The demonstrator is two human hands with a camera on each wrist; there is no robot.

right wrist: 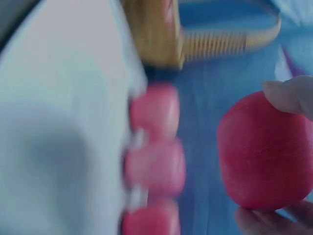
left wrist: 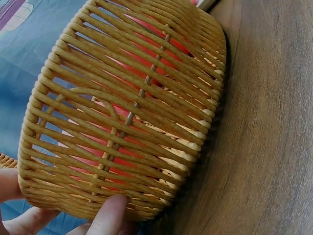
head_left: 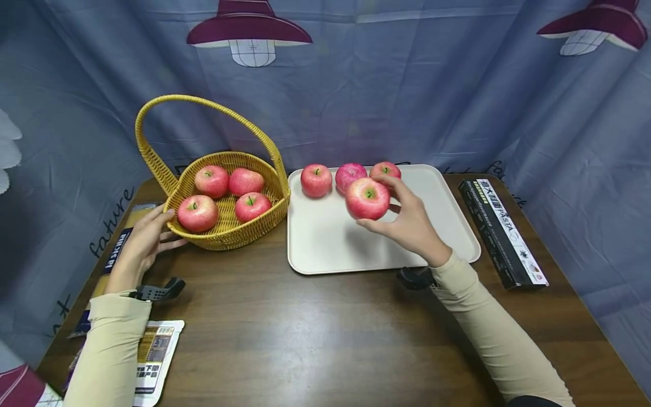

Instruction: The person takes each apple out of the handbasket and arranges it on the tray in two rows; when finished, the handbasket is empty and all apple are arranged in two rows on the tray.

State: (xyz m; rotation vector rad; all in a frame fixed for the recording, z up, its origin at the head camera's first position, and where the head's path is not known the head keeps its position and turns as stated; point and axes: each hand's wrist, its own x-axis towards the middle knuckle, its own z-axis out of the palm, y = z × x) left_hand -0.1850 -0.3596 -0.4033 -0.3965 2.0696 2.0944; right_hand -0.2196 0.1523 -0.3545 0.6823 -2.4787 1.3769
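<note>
My right hand [head_left: 409, 220] holds a red apple [head_left: 368, 199] above the white tray [head_left: 325, 249], thumb and fingers on opposite sides of it. The right wrist view shows the same apple [right wrist: 264, 152] close up, with fingertips at both ends. Three more apples, including a darker pink one [head_left: 350, 176], sit in a row along the tray's back edge. At the left, my left hand [head_left: 144, 240] grips the end of a yellow wicker basket [head_left: 229, 240] holding several apples [head_left: 198, 213]. In the left wrist view, its thumb [left wrist: 111, 213] presses the woven wall.
A tall handle [head_left: 213, 104] arches over the basket. To the tray's right lies a black and white pasta box [head_left: 503, 232]. A packet [head_left: 157, 356] lies beside the left sleeve, and a long package [head_left: 114, 249] is partly hidden under the left arm. A blue curtain [head_left: 346, 90] hangs behind the table.
</note>
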